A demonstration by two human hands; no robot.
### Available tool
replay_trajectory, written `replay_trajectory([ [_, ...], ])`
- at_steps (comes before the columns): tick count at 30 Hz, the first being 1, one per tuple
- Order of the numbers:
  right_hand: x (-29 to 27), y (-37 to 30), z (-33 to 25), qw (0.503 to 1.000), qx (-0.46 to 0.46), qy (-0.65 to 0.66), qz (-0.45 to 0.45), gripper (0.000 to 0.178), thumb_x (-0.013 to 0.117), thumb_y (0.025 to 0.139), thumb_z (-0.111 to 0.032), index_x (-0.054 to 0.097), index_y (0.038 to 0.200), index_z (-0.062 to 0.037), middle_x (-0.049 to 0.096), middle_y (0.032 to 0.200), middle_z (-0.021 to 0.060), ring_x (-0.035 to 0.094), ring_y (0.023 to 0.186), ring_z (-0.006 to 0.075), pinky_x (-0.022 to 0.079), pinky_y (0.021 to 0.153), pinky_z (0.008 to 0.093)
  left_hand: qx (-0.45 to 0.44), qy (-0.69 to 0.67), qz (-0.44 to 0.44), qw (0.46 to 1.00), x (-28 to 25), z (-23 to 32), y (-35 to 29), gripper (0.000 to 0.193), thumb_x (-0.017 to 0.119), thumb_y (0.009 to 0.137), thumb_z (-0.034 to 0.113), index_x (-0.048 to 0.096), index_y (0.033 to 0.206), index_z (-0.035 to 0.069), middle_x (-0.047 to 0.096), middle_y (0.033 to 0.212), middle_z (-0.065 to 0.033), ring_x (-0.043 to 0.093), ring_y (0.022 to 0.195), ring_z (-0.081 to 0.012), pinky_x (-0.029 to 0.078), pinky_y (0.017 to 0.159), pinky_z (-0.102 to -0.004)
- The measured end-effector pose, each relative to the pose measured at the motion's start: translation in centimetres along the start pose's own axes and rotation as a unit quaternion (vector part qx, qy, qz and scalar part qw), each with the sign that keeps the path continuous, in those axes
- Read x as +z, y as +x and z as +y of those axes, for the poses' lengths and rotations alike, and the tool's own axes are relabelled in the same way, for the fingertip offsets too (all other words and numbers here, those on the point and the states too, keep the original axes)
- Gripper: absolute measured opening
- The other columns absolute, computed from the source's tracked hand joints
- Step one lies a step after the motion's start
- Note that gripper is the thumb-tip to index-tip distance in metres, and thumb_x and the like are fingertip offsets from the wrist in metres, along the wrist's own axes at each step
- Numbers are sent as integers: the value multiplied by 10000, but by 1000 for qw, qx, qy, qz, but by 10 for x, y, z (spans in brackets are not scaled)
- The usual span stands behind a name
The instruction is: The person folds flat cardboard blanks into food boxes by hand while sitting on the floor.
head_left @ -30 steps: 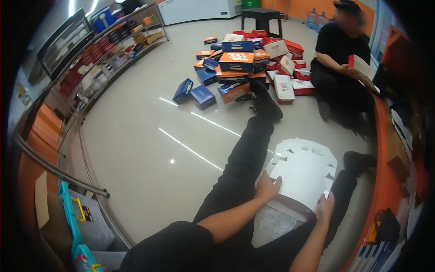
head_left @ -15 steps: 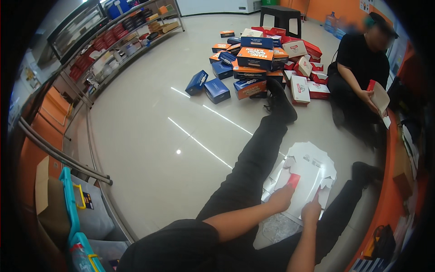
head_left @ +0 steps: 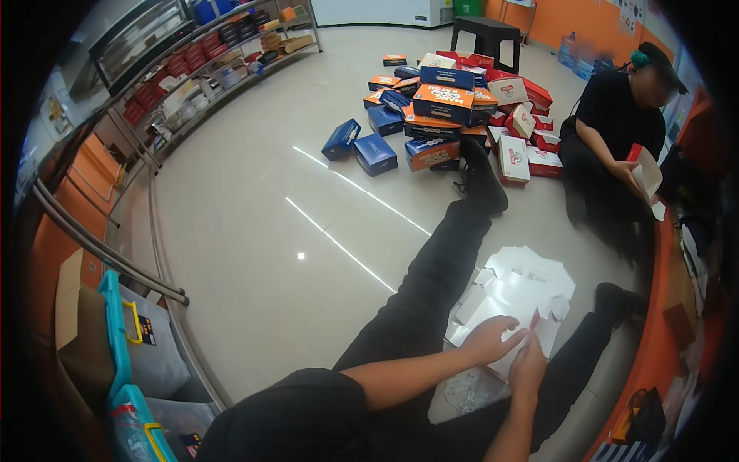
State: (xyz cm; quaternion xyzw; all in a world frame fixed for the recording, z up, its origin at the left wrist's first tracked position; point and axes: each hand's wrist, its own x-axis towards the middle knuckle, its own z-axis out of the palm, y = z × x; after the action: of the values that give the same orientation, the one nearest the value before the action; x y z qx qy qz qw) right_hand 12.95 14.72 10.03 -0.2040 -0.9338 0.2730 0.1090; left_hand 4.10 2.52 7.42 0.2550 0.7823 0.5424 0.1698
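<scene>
A flat white cardboard box blank (head_left: 527,271) lies between my legs, its scored flaps partly raised. My right hand (head_left: 527,363) pinches a small flap with a reddish face (head_left: 534,319) at the blank's near right side. Just left of it, my left hand (head_left: 493,341) reaches over the blank, thumb and forefinger apart and pointing toward the right hand. Whether its lower fingers touch the card is hidden. Under the blank's near edge lies crumpled clear plastic (head_left: 471,389).
Folded blue, orange and red-white boxes (head_left: 443,104) are heaped beyond my foot, before a black stool (head_left: 486,38). At right a seated person (head_left: 616,127) holds a red-white box blank (head_left: 648,175). Metal shelving (head_left: 223,65) and teal-lidded bins (head_left: 115,327) stand at left.
My left hand has moved right from the blank's left flap toward my right hand and let that red flap go. My right hand has risen slightly. The view has shifted a little.
</scene>
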Motion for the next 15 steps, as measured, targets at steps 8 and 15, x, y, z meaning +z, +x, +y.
replay_trajectory([
  [8, -29, -20, -57, 973, -177, 132, 64, 400, 645, 884, -17, 582, 1274, 46, 679, 1156, 209, 603, 1209, 383, 481, 1030, 411, -107, -262, -22, 959, -33, -8, 19, 381, 663, 957, 227, 589, 1248, -7, 676, 1096, -93, 665, 950, -166, 553, 802, -308],
  [15, -24, -15, -25, 952, -187, 237, 52, 360, 741, 820, 31, 659, 1171, 41, 687, 1202, 175, 700, 1056, 330, 570, 917, 381, -144, -472, -25, 869, -60, -9, 23, 365, 655, 989, 205, 570, 1261, -21, 655, 1169, -93, 668, 1023, -176, 570, 861, -307],
])
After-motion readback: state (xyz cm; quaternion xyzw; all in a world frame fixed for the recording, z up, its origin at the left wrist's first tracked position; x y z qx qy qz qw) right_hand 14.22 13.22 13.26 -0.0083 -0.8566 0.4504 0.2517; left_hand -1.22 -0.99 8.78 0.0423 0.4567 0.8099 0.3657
